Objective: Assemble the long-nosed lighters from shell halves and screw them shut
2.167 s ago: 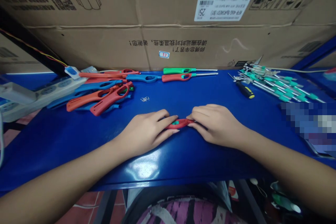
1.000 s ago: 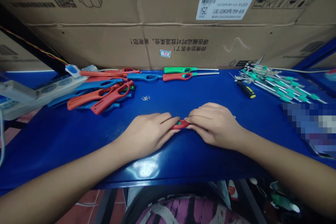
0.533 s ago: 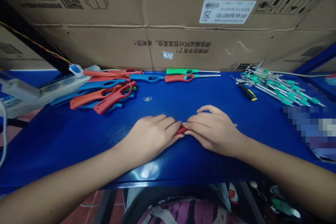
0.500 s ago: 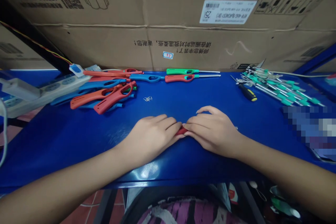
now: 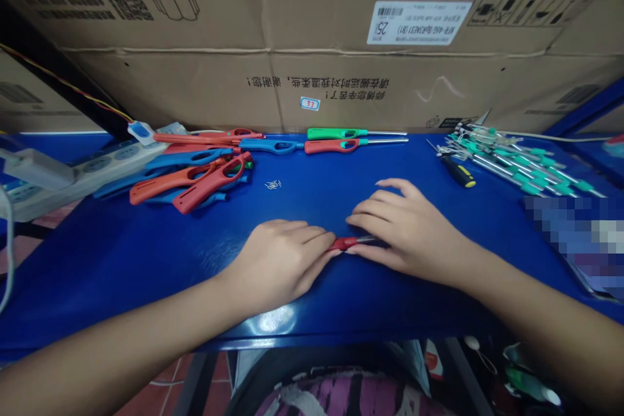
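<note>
The red-handled utility lighter (image 5: 344,244) lies just above or on the blue worktop (image 5: 312,198), in front of the person and between the two hands; whether it rests on the surface is hard to tell. Its long axis runs roughly left to right, nearly parallel to the worktop's front edge, with the handle end inside the left hand (image 5: 297,253) and the metal tube (image 5: 365,240) pointing toward the right hand (image 5: 397,224). The left hand's grip is closed on the handle, fingers over the top and thumb below, so most of the handle is hidden. The right hand's grip stands apart: the fingertips hover on the far side of the tube and the thumb lies along its near side, with a gap showing between them; whether the thumb touches the tube cannot be told. The tube therefore lies within the right grip's opening, its far end hidden by that hand. Beyond the hands, a small pile of pale pins (image 5: 273,185) and a black-and-yellow screwdriver (image 5: 461,172) lie well apart from the lighter
</note>
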Tool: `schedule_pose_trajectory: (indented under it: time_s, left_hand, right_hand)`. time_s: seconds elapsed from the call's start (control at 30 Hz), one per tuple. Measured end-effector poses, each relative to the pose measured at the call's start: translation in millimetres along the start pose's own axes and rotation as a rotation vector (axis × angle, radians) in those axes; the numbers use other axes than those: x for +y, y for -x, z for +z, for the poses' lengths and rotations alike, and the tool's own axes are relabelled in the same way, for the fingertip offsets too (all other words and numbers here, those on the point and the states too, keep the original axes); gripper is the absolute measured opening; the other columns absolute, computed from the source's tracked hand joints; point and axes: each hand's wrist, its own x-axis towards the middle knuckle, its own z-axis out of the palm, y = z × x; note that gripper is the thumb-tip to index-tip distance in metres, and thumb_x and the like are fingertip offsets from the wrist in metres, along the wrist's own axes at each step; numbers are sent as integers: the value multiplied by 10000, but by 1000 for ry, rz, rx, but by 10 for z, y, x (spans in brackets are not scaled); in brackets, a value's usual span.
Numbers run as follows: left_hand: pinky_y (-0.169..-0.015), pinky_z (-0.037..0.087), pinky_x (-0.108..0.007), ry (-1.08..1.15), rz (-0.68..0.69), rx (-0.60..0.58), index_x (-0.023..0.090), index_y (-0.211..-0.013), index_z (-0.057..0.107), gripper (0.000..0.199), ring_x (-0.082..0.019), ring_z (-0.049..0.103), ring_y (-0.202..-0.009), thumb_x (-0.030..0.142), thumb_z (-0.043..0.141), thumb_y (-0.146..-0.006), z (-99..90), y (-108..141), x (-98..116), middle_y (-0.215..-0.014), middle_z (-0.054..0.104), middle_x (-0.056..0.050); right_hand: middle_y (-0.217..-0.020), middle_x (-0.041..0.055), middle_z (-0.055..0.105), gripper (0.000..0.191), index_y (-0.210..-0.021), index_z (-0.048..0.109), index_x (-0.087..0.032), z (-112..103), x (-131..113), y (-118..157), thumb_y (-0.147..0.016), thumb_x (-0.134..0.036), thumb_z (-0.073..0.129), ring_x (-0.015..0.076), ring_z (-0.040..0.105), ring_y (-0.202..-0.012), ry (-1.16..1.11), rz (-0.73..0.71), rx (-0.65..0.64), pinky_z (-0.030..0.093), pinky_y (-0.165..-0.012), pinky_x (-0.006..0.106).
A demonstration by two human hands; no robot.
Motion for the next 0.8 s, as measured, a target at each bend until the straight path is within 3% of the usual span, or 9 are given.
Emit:
schedule_pose_trajectory:
  time_s: [0.13,0.33,0.57,0.8]
  left_hand:
    - [-683,554,-299,-32,-40,35,177,-1017,726,306,-190,739,-786,343,470,-1041,-26,8,-61,-864,772,-43]
    - [-657,565,-331,-65,-68,40,182,-1019,735,285,-215,742,-769,326,490,-1028,-47,18,-146,-880,773,-43]
    - [-699,582,-340,-27,-60,2,172,-1030,716,289,-213,737,-792,332,475,-1038,-38,9,-109,-886,763,-42]
    - [-722,587,-343,-37,-13,40,148,-1003,711,291,-214,736,-804,315,476,-1043,-65,35,-38,-889,760,-55]
  right_hand:
    - [-1000,53,748,270,-1006,702,-207,-153,278,105,-927,-459,649,243,647,-971,-1,28,-34,297,-1100,545]
    - [-965,30,746,151,-988,694,-223,-160,498,197,-971,-331,590,203,655,-940,-72,33,-61,308,-1105,489]
    - [-975,65,734,194,-1043,692,-178,-14,267,71,-1005,-302,548,193,636,-955,-137,-29,16,401,-994,410]
    - [-979,83,731,214,-1066,687,-134,124,3,-13,-1014,-264,526,190,621,-903,-99,-95,118,449,-866,375]
